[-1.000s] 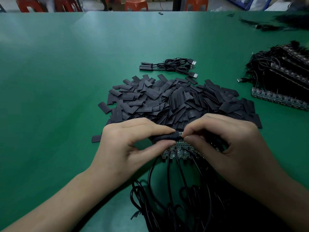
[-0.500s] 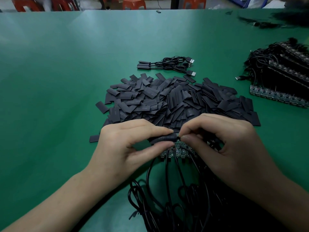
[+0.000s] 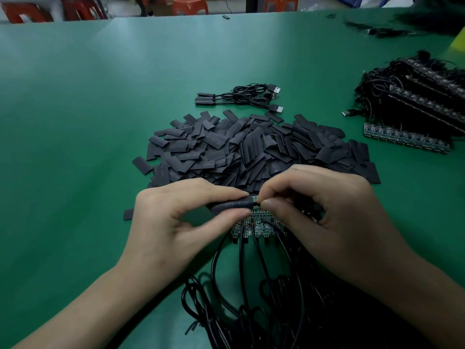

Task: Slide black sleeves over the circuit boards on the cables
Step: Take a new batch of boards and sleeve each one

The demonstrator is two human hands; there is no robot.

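Pushing black sleeve [image 3: 234, 205] onto circuit board [image 3: 255, 199], low on worktop [image 3: 75, 122], just in front of sleeve pile [image 3: 251, 149]. Left hand [image 3: 181, 222] pinches sleeve, thumb under, fingers on top. Right hand [image 3: 327, 217] pinches board end. Tiny green bit peeks out now; a second ago fingers hid it. Board not all covered yet, I think.

Black sleeves [image 3: 251, 149] and black cables [image 3: 251, 298] lie on a plain green table [image 3: 75, 122], with red stools [image 3: 190, 6] behind.
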